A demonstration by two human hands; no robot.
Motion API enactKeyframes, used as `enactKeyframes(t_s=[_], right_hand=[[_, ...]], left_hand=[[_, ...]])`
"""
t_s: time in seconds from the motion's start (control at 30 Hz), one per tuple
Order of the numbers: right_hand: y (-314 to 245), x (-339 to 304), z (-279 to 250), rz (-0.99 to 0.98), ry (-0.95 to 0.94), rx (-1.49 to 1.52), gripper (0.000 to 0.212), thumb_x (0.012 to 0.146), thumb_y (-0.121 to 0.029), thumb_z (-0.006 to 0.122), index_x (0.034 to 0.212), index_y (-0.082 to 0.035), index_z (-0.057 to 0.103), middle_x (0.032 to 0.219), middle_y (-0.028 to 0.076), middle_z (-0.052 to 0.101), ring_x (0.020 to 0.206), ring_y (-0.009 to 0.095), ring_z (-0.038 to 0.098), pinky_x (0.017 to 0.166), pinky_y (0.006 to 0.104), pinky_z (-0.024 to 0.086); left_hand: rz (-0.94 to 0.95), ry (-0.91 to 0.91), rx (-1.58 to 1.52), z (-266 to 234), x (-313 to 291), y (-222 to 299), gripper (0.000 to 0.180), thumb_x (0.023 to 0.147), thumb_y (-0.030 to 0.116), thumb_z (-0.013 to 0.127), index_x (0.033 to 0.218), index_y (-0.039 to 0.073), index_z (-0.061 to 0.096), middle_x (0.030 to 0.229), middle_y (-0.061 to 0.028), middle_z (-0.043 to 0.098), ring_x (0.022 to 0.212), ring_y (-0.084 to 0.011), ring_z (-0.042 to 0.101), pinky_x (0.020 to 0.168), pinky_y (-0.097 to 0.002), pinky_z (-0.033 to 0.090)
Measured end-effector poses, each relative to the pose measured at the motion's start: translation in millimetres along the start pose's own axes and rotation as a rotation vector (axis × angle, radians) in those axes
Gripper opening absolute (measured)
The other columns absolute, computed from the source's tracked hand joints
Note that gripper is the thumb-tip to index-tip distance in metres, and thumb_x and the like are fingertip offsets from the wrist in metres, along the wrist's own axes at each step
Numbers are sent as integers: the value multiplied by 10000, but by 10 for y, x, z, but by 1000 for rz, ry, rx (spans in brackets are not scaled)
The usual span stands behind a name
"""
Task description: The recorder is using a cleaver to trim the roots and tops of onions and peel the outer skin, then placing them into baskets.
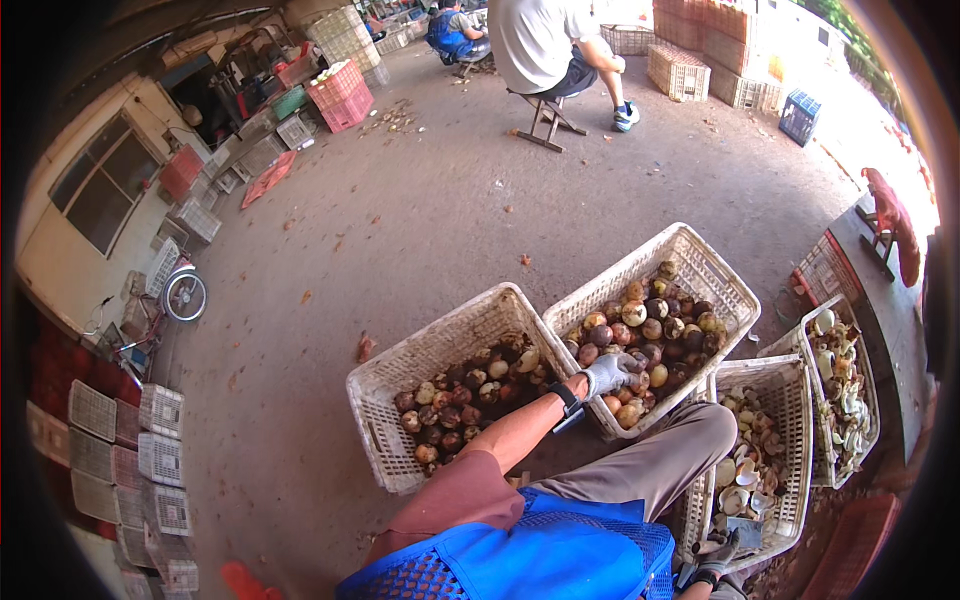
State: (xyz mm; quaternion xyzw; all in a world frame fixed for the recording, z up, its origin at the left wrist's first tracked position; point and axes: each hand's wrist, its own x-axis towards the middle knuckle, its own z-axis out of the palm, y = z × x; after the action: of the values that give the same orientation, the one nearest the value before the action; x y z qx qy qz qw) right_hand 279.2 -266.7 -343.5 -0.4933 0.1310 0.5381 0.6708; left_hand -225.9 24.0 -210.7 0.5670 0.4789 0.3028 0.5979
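Note:
My left hand [608, 374], in a pale grey glove, reaches into the right-hand white crate [700, 262] of round brown, purple and cream fruits [652, 328]. Its fingers curl down around a round fruit, mostly covered by the hand. At the lower right my right hand [718, 556], gloved in grey, is closed on a tool with a broad flat metal blade [744, 530], perhaps a knife. The tool lies over a white crate [797, 400] holding cut shells and peelings [742, 478]. Another white crate [375, 415] with similar fruits stands left of my forearm.
A further crate of peelings [842, 385] stands at the right beside a grey bench [885, 330]. Ahead, a person [535, 45] sits on a folding stool [548, 122]; another person [455, 38] crouches farther back. Stacked crates [162, 458] and a bicycle wheel [184, 295] are at the left.

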Motion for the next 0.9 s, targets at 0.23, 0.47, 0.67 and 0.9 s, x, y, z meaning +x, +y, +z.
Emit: enactKeyframes(t_s=[0.23, 0.47, 0.67, 0.9], right_hand=[[94, -89, -501, -161, -170, -433, 624, 914, -491, 469, 1404, -108, 419, 1352, 95, 490, 1102, 235, 494, 965, 359, 407], [89, -173, 445, 164, -28, 289, 244, 889, -310, 639, 801, -122, 512, 632, 19, 527, 460, 101, 457, 446, 236, 432], [-8, -315, 238, 177, 6, 358, 227, 887, -271, 639, 814, -82, 539, 631, 26, 543, 447, 111, 463, 447, 226, 448], [-16, -446, 494, 116, 141, 244, 241, 889, -290, 645, 787, -94, 551, 613, 19, 583, 432, 96, 489, 435, 229, 459]], left_hand=[[181, -58, 214, -46, 301, -141, 250, 849, 215, 664, 1043, 58, 673, 960, -59, 671, 854, -166, 616, 759, -299, 505], [-225, -136, 65, -429, 859, -337, 430, 834, 239, 720, 1183, 15, 607, 1023, -57, 669, 857, -133, 614, 693, -263, 510], [-99, -106, 561, -175, 1741, -433, 616, 742, 338, 773, 1231, 21, 574, 1112, -185, 660, 1009, -257, 644, 870, -341, 500], [43, -107, 1158, 305, 2506, -212, 600, 754, 361, 725, 1271, 128, 531, 1242, -166, 559, 1100, -356, 569, 921, -430, 470]])
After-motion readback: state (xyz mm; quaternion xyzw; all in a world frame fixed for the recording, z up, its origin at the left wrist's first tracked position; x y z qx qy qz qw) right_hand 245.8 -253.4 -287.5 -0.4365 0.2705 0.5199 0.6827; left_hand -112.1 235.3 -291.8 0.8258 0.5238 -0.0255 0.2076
